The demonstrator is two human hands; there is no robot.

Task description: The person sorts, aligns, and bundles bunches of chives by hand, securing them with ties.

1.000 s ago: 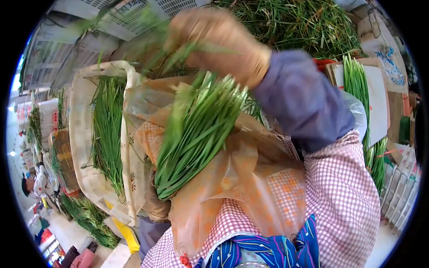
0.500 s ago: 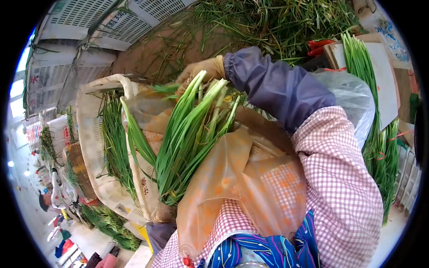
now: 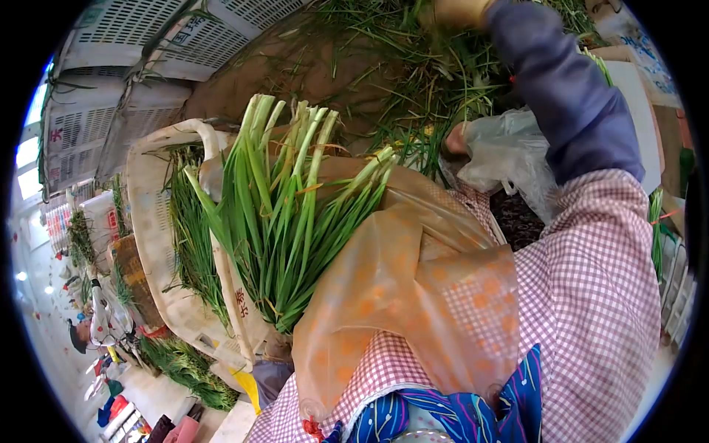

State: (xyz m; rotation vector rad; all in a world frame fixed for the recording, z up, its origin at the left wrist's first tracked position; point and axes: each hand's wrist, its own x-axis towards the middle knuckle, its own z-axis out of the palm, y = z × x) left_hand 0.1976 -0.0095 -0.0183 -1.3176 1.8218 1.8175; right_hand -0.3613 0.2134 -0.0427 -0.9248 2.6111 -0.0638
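A bunch of garlic chives, long flat green leaves with pale stem ends, fans out above my lap, stem ends pointing away. My left hand grips its leafy lower end, mostly hidden beneath the leaves. Over my lap lies a translucent orange-patterned plastic apron. At the top edge, my gloved right hand is over the heap of loose green leaves. Motion blurs that hand and the frame cuts it off, so its fingers are unclear.
A white plastic basket holding more chives stands at my left. Grey slatted crates are stacked at upper left. A clear plastic bag covers something near my right knee. A person is farther off at left.
My right hand has left the stem ends and moved up and right to the leaf heap. The chives now spread wider, with their stem ends fully exposed.
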